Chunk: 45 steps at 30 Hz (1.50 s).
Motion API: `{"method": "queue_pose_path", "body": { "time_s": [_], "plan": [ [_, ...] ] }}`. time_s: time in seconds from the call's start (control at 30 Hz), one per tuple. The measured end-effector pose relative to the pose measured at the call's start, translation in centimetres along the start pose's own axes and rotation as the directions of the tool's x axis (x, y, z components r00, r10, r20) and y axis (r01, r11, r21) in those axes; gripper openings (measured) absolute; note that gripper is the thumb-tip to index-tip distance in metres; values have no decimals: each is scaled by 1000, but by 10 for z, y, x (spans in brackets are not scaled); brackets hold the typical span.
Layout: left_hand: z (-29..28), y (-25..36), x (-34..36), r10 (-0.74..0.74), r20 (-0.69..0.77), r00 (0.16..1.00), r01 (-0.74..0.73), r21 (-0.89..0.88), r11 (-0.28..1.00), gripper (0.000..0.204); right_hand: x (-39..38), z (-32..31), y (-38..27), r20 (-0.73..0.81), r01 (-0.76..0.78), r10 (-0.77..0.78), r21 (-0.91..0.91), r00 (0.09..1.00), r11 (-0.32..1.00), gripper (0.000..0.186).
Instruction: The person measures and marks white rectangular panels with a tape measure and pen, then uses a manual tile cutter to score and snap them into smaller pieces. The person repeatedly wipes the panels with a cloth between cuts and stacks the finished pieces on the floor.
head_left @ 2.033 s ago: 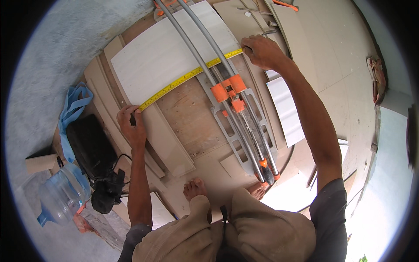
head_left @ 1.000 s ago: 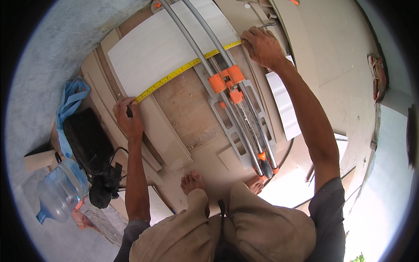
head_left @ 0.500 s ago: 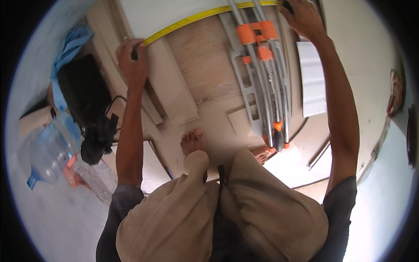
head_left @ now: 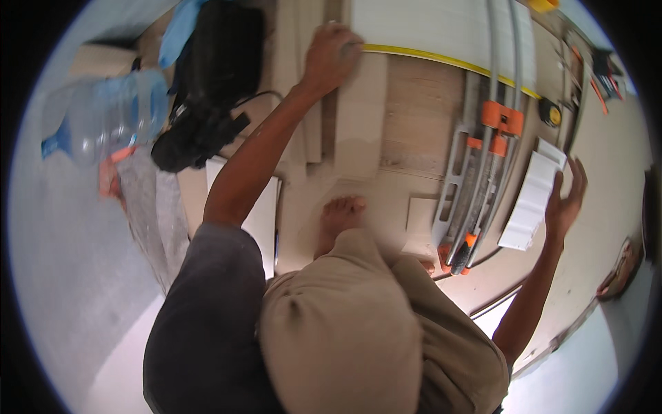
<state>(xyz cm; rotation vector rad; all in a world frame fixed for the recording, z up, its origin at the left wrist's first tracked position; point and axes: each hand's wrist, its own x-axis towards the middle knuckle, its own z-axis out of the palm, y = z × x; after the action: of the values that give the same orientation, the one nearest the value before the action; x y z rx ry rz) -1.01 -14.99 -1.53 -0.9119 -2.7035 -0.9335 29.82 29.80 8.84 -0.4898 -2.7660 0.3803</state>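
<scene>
Left hand (head_left: 334, 58) curled, far forward; right hand (head_left: 567, 200) loosely spread, off rightward.

A tape (head_left: 427, 54) runs along the near edge of a sheet (head_left: 420, 24) lying beneath the rails (head_left: 494, 34) of a cutter (head_left: 502, 119), the tape's case (head_left: 550, 112) off the sheet's right corner. A panel (head_left: 529, 200) lies right of the cutter; toward the floor's (head_left: 300, 228) left edge, a bag (head_left: 227, 55) lies right of a jug (head_left: 110, 114).
</scene>
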Motion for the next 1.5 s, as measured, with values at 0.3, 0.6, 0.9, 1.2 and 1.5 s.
{"method": "queue_pose_path", "body": {
  "time_s": [0.3,0.6,0.9,1.2,1.5],
  "plan": [
    [-62,-8,-12,77,312,947,-103,69,992,64,-54,-37,-39,4,48,-48,-43,999,998,31],
    [-200,97,-329,-580,810,87,407,502,763,51,-74,-35,-95,-59,78,-66,226,996,971,25],
    [-206,133,-373,-734,678,19,617,570,543,73,-85,-19,-140,72,65,-106,429,992,901,20],
    [-205,135,-383,-750,603,271,796,298,527,54,-104,-23,-142,145,42,-122,461,982,886,18],
    [-155,107,-402,-692,681,241,678,392,622,48,-116,-24,-154,152,20,-141,609,978,793,15]
  ]
}}
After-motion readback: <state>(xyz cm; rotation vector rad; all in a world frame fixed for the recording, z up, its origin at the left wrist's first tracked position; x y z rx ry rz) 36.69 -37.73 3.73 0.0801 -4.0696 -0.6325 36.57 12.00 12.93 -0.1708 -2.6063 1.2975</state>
